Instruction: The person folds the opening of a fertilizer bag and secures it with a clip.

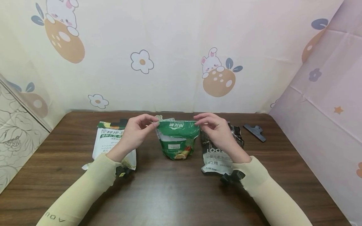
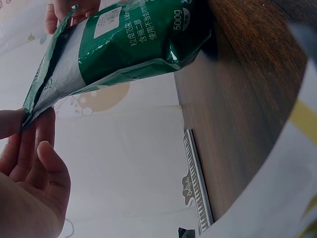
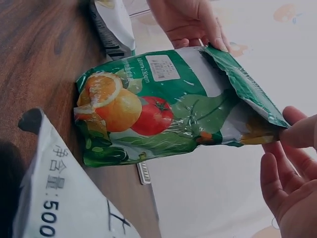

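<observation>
Just below centre in the head view, the green bag [image 1: 178, 142] is pinched at its folded top's corners by left hand [image 1: 137, 130] and right hand [image 1: 216, 129]; at right, a dark clip [image 1: 255, 133] is seen on the desk [image 1: 169, 196].

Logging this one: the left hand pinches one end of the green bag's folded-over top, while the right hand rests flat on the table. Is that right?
Not quite: the right hand isn't resting on the table. The right wrist view shows it pinching the other end of the folded-over top of the green bag. The left hand does pinch one end.
</observation>
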Tool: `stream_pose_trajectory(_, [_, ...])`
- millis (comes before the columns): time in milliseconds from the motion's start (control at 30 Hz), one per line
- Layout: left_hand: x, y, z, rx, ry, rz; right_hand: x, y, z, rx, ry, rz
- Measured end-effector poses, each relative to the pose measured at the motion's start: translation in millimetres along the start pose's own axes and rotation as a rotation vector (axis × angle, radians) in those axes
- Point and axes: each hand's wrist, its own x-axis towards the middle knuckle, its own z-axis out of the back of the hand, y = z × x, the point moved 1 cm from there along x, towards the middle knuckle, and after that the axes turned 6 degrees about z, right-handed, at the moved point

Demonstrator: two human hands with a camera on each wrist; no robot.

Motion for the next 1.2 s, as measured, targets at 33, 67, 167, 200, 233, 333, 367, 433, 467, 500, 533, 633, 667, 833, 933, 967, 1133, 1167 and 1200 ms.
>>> stream_pose_trajectory(33, [0.0, -0.2, 0.1, 0.000, 0.000, -0.001, 0, 1, 1, 0.017, -0.004, -0.001])
stream_pose_trajectory(67, [-0.1, -0.4, 0.2, 0.000, 0.000, -0.001, 0, 2, 2, 0.027, -0.010, -0.002])
stream_pose_trajectory(167, [0.6, -0.7, 0.2, 0.001, -0.001, -0.003, 2, 5, 6, 0.056, -0.037, 0.015])
stream_pose_trajectory(200, [0.7, -1.1, 0.3, 0.001, -0.002, -0.004, 3, 6, 8, 0.058, -0.043, 0.025])
stream_pose_trajectory(233, [0.9, -1.1, 0.1, 0.000, -0.002, -0.003, 4, 7, 8, 0.053, -0.047, 0.038])
stream_pose_trajectory(333, [1.3, -1.4, -0.2, 0.000, 0.002, -0.001, 8, 10, 8, 0.013, -0.045, 0.077])
stream_pose_trajectory(367, [1.3, -1.3, -0.4, 0.000, 0.004, 0.001, 10, 11, 7, -0.014, -0.040, 0.098])
stream_pose_trajectory(433, [1.0, -1.4, -0.5, 0.001, 0.006, 0.006, 15, 15, 4, -0.087, -0.024, 0.150])
stream_pose_trajectory(467, [0.7, -1.6, -0.4, 0.004, 0.005, 0.008, 19, 17, 1, -0.125, -0.012, 0.178])
stream_pose_trajectory(500, [0.6, -1.5, -0.2, 0.006, 0.003, 0.011, 22, 20, -1, -0.162, 0.000, 0.210])
stream_pose_trajectory(533, [0.1, -1.8, 0.0, 0.009, 0.001, 0.014, 26, 22, -4, -0.199, 0.013, 0.244])
stream_pose_trajectory(633, [-0.9, -2.1, 0.7, 0.018, -0.003, 0.023, 36, 32, -14, -0.278, 0.071, 0.322])
stream_pose_trajectory(667, [-1.0, -1.8, 0.8, 0.019, -0.002, 0.025, 39, 35, -18, -0.304, 0.093, 0.335])
stream_pose_trajectory(833, [-0.5, -1.1, 0.3, -0.006, 0.010, 0.020, 52, 49, -37, -0.422, 0.216, 0.351])
stream_pose_trajectory(933, [0.1, -1.6, -0.5, -0.026, 0.019, 0.004, 57, 55, -49, -0.496, 0.278, 0.329])
stream_pose_trajectory(967, [0.3, -1.6, -0.9, -0.030, 0.020, -0.002, 59, 57, -52, -0.519, 0.295, 0.316])
stream_pose_trajectory(1133, [0.8, -1.3, -1.9, -0.024, 0.020, -0.012, 62, 61, -69, -0.612, 0.353, 0.247])
stream_pose_trajectory(1167, [0.8, -1.0, -1.9, -0.022, 0.019, -0.012, 63, 61, -71, -0.619, 0.354, 0.234])
stream_pose_trajectory(1200, [0.7, -1.3, -1.9, -0.022, 0.020, -0.013, 63, 61, -73, -0.627, 0.352, 0.224])
